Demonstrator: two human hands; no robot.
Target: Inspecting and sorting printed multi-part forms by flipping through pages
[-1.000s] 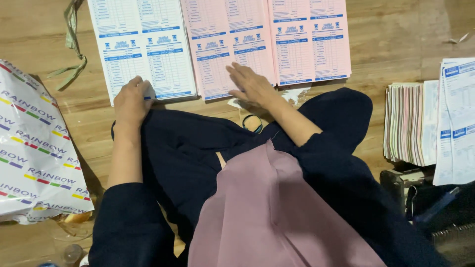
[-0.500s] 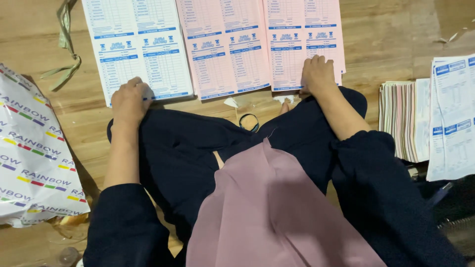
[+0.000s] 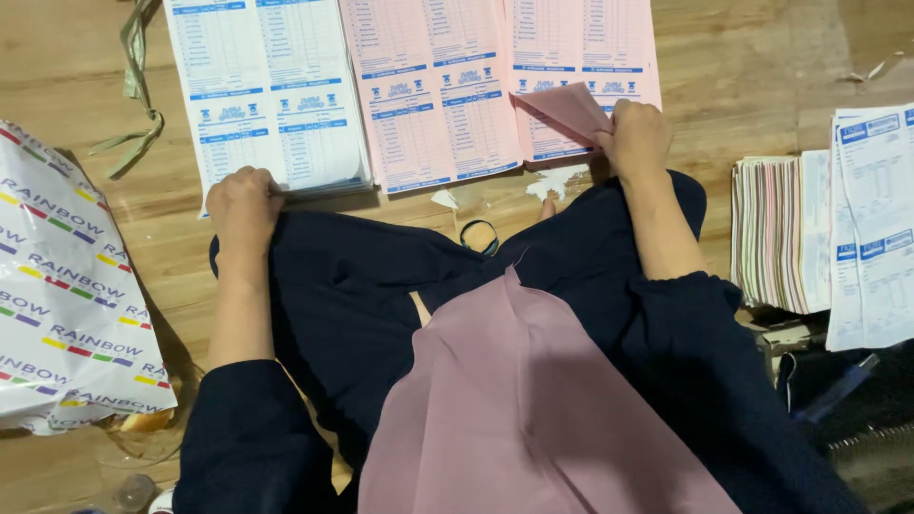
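Right hand (image 3: 636, 138) pinches a lifted pink sheet (image 3: 569, 107) corner, fingertips hidden beneath. Left hand (image 3: 244, 202) grips the white stack (image 3: 267, 95) edge, its top cut off by the frame.

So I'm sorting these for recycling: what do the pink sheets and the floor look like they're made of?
The pink sheets look like thin matte paper: the corner lifted by the right hand bends softly. The floor looks like wood planks, with visible grain and seams, slightly glossy; it could be laminate.
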